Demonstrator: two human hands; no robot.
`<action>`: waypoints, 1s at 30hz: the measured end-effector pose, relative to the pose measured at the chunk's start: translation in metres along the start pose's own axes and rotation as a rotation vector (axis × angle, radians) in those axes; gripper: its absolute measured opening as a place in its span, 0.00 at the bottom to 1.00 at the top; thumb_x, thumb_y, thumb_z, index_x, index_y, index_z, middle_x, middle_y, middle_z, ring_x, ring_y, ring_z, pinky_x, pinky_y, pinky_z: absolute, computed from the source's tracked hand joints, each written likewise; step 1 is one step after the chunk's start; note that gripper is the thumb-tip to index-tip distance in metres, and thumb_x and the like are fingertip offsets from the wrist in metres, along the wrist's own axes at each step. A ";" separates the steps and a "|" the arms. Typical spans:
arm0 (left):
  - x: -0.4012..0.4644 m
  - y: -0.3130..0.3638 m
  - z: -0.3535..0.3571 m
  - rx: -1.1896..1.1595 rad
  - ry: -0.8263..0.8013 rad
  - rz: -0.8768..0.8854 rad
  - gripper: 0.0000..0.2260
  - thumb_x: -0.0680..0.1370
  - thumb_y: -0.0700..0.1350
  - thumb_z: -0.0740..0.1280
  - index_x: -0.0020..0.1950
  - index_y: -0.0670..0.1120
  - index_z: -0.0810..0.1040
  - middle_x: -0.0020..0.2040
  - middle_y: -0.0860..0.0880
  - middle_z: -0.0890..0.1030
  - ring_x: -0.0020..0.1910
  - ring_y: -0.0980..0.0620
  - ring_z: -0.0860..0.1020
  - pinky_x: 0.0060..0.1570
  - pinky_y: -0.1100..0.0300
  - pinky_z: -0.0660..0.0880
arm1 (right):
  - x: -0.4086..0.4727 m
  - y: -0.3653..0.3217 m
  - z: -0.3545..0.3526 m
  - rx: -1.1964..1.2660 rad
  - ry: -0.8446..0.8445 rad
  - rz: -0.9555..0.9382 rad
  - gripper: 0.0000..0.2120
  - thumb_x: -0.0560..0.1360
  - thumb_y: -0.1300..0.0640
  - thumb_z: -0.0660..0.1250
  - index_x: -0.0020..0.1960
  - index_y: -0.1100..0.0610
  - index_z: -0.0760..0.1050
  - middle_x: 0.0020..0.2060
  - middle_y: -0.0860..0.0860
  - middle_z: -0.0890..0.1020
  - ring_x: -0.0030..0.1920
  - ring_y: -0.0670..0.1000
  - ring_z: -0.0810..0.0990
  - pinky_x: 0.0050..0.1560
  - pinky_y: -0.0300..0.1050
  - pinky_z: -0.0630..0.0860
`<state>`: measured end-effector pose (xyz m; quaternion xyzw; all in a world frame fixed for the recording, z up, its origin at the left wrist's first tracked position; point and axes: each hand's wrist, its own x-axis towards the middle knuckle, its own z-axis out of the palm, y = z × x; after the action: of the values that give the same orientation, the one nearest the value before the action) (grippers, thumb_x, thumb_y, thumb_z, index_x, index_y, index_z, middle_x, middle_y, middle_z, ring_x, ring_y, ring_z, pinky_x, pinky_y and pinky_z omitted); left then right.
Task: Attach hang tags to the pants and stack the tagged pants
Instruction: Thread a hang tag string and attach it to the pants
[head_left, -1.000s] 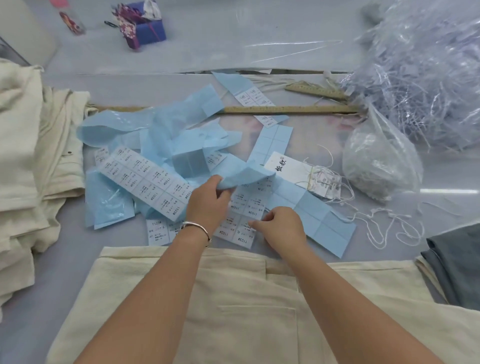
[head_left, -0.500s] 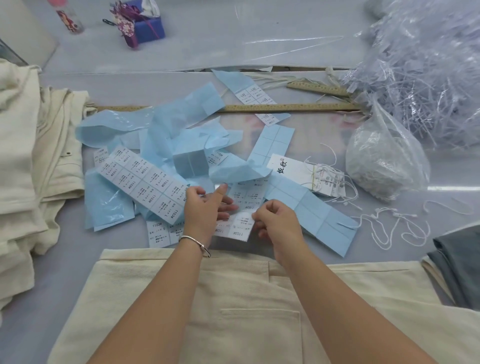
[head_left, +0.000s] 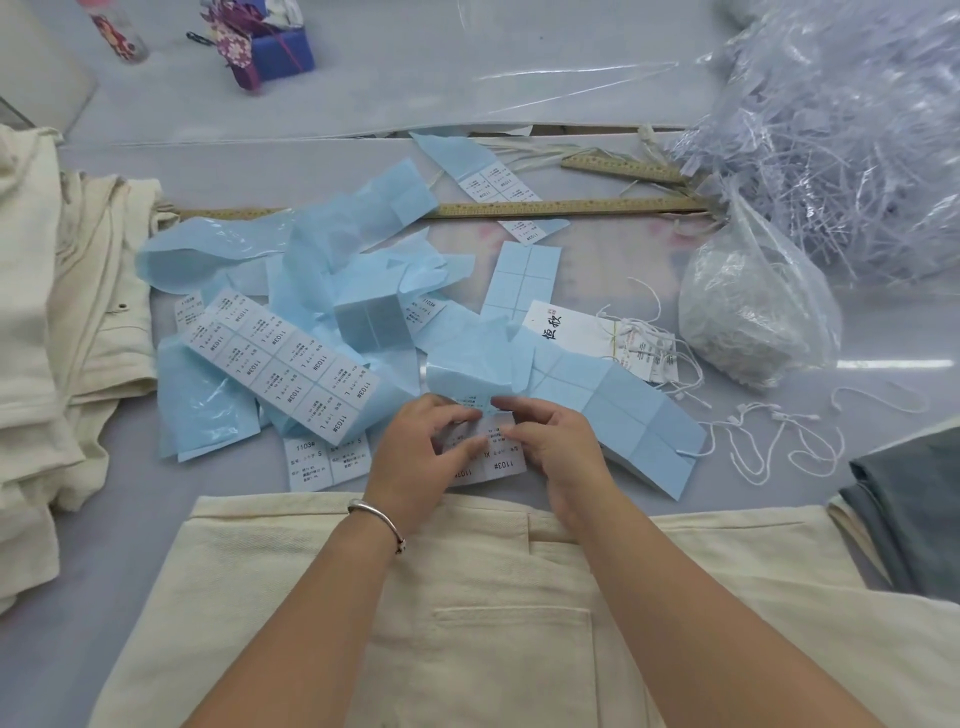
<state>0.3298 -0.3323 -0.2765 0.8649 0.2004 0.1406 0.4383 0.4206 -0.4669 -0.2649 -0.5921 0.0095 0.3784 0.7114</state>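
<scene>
Cream pants lie flat at the near edge of the table, waistband towards the stickers. Just beyond the waistband, my left hand and my right hand both pinch a small white size-sticker sheet printed "1103#". Blue backing strips and sticker sheets are scattered over the middle of the table. A stack of white hang tags with strings lies to the right of them.
More cream pants are piled at the left. Grey pants sit at the right edge. Loose white strings, a clear bag, a heap of plastic fasteners and wooden rulers lie behind.
My left hand let go of the blue backing flap and came down beside my right hand. Both hands now hold the white sticker sheet, nearer the waistband.
</scene>
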 end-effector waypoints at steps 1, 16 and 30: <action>0.001 0.001 0.000 0.026 0.015 0.018 0.10 0.72 0.47 0.76 0.52 0.51 0.83 0.48 0.56 0.78 0.52 0.54 0.76 0.48 0.58 0.75 | 0.000 0.000 0.000 0.013 0.002 0.008 0.13 0.73 0.70 0.66 0.47 0.56 0.84 0.40 0.53 0.86 0.40 0.51 0.84 0.39 0.40 0.80; -0.001 0.013 0.000 0.174 0.207 0.200 0.03 0.71 0.40 0.76 0.43 0.45 0.86 0.43 0.50 0.79 0.46 0.50 0.76 0.48 0.55 0.75 | 0.002 -0.003 0.002 0.041 0.046 0.007 0.07 0.76 0.59 0.67 0.47 0.60 0.83 0.36 0.54 0.85 0.36 0.48 0.83 0.36 0.36 0.77; -0.054 0.066 -0.055 -1.152 0.291 -0.310 0.05 0.66 0.39 0.73 0.38 0.48 0.86 0.42 0.50 0.83 0.42 0.57 0.80 0.36 0.67 0.72 | -0.009 -0.019 0.007 -0.137 0.059 0.071 0.08 0.77 0.64 0.64 0.54 0.59 0.80 0.45 0.57 0.83 0.39 0.53 0.81 0.41 0.45 0.80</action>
<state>0.2738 -0.3548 -0.1945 0.4218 0.2734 0.2774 0.8188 0.4216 -0.4662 -0.2432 -0.6496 0.0256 0.3854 0.6549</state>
